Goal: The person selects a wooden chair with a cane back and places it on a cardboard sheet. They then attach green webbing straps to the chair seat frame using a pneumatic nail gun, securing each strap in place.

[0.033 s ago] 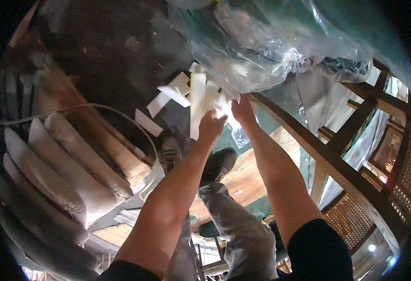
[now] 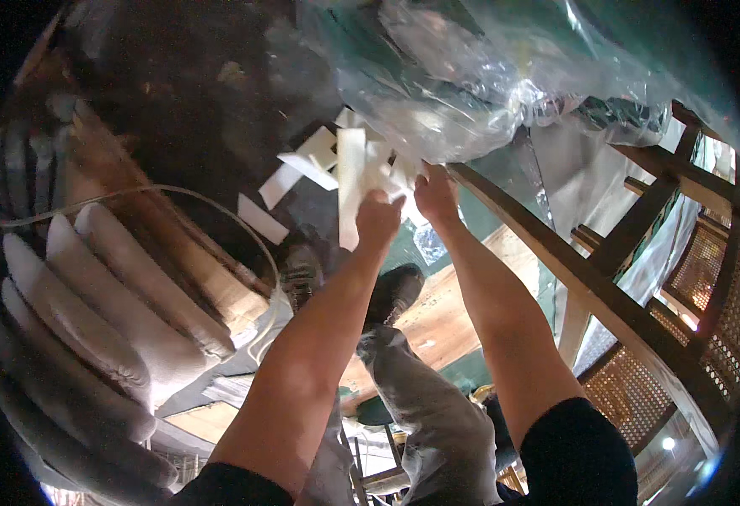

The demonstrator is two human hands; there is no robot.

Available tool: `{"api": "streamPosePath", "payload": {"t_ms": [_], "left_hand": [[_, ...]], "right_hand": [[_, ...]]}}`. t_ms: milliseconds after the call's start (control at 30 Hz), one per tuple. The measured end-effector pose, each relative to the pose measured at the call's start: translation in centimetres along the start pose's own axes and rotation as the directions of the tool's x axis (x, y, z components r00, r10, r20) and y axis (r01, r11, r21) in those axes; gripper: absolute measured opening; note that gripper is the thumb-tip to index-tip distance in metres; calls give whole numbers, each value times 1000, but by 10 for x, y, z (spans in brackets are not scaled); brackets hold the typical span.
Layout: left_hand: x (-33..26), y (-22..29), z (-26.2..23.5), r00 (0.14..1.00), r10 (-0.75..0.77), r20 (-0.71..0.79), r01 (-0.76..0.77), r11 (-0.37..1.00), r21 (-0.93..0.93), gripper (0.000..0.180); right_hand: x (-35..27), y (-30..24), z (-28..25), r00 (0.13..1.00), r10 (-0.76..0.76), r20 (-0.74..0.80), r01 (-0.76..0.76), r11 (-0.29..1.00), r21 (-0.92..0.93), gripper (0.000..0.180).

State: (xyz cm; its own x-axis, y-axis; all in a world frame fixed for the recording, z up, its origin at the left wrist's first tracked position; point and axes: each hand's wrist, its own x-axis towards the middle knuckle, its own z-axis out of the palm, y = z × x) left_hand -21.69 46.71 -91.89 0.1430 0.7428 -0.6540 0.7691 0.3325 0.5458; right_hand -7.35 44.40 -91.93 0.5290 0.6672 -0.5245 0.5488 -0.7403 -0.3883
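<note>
Outlying strip [image 2: 263,219]: on the floor [image 2: 218,135], well left of the plastic wrap [image 2: 437,118]; looks thin and light, perhaps foam; an end seems the easy hold.
Bright strip [image 2: 309,171]: left of the wrap, nearer; overlaps a neighbour, so it might slide if nudged.
Long strip [image 2: 351,177]: just left of the wrap's lower tip; lies straight, probably fairly stiff; suits a grip by its long edges, as hard pinching could crease it.
Left hand [image 2: 377,218]: below the wrap, beside the long strip; fingers curled, but whether clamped on anything I cannot tell.
White piece [image 2: 402,180]: below the wrap, between the hands; blurred, likely light.
Right hand [image 2: 436,196]: just under the wrap; fingers bent inward, hold unclear.
</note>
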Motion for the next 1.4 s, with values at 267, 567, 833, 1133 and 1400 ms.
{"api": "streamPosePath", "payload": {"t_ms": [267,567,833,1133,1400], "left_hand": [[-41,-4,1,966,-232,117,259,833,-488,24],[-256,43,-207,886,45,462,330,640,-694,32],[-427,110,-307,958,55,281,181,645,-743,32],[-518,199,-369,800,392,455,-190,884,-428,27],[-591,342,-417,337,692,638,-403,719,-566,26]], "right_hand": [[-80,24,-73,873,-113,-474,75,992,-97,30],[-302,-111,-188,828,-130,545,-415,510,753,36],[-446,-160,-336,959,-152,241,115,980,161,42],[-616,-39,-444,998,2,-57,-10,988,-154,31],[-791,54,-378,372,927,36,-329,96,940,31]]}}
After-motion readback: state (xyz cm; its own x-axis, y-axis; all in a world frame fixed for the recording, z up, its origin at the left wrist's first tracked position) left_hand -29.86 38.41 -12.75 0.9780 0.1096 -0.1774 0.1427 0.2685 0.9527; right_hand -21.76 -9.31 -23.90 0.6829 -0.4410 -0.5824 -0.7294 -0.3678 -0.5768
